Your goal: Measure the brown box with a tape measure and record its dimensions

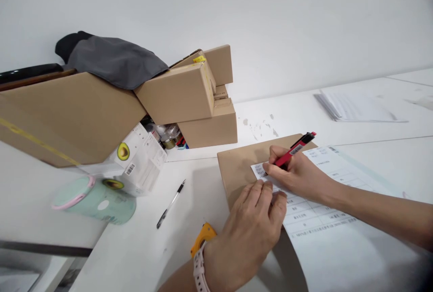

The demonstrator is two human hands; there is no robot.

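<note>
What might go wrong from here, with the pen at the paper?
The paper could shift under the red pen in the right hand if the left hand eases off its edge. The left wrist, close beside the yellow tool, might nudge it. The green cup stands near the table's edge, so a bump could tip it off.

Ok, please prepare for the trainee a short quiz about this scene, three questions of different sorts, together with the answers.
1. Which hand holds the red pen over the form?
2. True or false: the wristband is on the right wrist.
3. Where is the black pen?
a) inside a cup
b) on the table
c) on a box

Key:
1. The right hand.
2. False; the wristband is on the left wrist.
3. b
</note>
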